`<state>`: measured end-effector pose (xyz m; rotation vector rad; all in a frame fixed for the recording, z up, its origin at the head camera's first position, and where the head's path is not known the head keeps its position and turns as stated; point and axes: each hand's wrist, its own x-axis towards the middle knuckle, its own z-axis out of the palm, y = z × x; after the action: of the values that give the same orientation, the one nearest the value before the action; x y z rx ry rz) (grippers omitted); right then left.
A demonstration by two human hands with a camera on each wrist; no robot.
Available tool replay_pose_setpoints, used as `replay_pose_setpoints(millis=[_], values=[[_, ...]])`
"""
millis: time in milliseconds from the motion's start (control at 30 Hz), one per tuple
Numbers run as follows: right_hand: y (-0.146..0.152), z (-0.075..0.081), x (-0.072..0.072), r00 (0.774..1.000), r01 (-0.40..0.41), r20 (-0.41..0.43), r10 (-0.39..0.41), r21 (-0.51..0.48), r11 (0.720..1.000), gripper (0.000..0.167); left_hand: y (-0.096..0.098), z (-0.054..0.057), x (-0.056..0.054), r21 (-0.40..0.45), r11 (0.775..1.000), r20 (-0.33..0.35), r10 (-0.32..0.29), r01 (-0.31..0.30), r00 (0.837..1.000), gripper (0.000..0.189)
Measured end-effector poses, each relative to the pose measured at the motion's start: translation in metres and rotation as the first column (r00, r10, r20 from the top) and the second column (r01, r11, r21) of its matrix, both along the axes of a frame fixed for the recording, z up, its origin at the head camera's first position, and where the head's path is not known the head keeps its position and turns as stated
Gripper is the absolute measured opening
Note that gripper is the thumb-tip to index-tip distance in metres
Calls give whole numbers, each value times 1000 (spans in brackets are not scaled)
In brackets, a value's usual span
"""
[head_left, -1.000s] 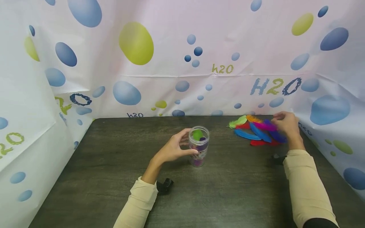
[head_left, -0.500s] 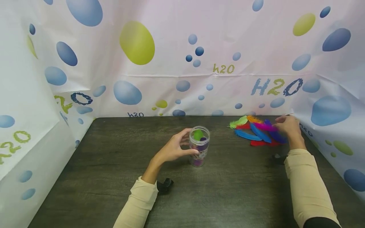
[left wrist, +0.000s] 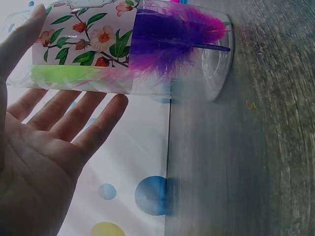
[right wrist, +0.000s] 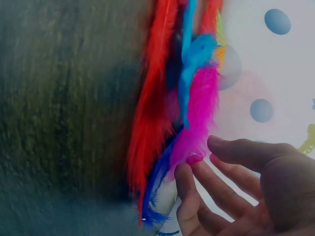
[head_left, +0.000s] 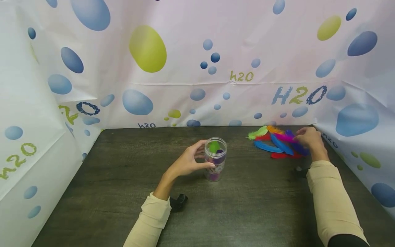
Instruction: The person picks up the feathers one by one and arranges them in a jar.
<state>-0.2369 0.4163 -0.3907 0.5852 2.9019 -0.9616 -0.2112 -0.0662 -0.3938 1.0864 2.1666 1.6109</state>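
A clear plastic jar [head_left: 217,173] with no lid stands upright near the table's middle, feathers inside it. A floral label [left wrist: 88,34] wraps it; purple and magenta feathers [left wrist: 162,44] show through the wall. My left hand [head_left: 186,161] holds the jar from its left side, thumb in front and fingers behind. At the far right, my right hand [head_left: 310,140] is over the edge of a loose feather pile. Its thumb and fingertips are right at the end of a magenta feather [right wrist: 199,105], with a gap between thumb and index finger.
Blue feathers [head_left: 267,146], red feathers [right wrist: 152,108], a light green feather [head_left: 258,132] and an orange feather [head_left: 274,129] lie overlapping in the pile. A white sheet [head_left: 179,34] with blue and green spots rises behind the dark table [head_left: 234,212] and along its sides.
My right hand has shifted slightly, its fingertips lowering a little to the magenta feather's end. The left hand and the jar have stayed in place.
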Motion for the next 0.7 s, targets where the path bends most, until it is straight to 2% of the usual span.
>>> replay_pose_setpoints(millis=[333,500,700], values=[[1,-10,-5,1000,23,4,-23,-100,995,37,1,-4,0,-4,1000,-18,-4,4,1000,72],[-1,-10,-4,1000,25,2,-25,-98,995,36,1,-5,1,-6,1000,-21,-4,4,1000,72],[-2,-11,-2,999,22,-42,-26,-92,996,34,1,-5,1,-3,1000,-35,-2,2,999,72]])
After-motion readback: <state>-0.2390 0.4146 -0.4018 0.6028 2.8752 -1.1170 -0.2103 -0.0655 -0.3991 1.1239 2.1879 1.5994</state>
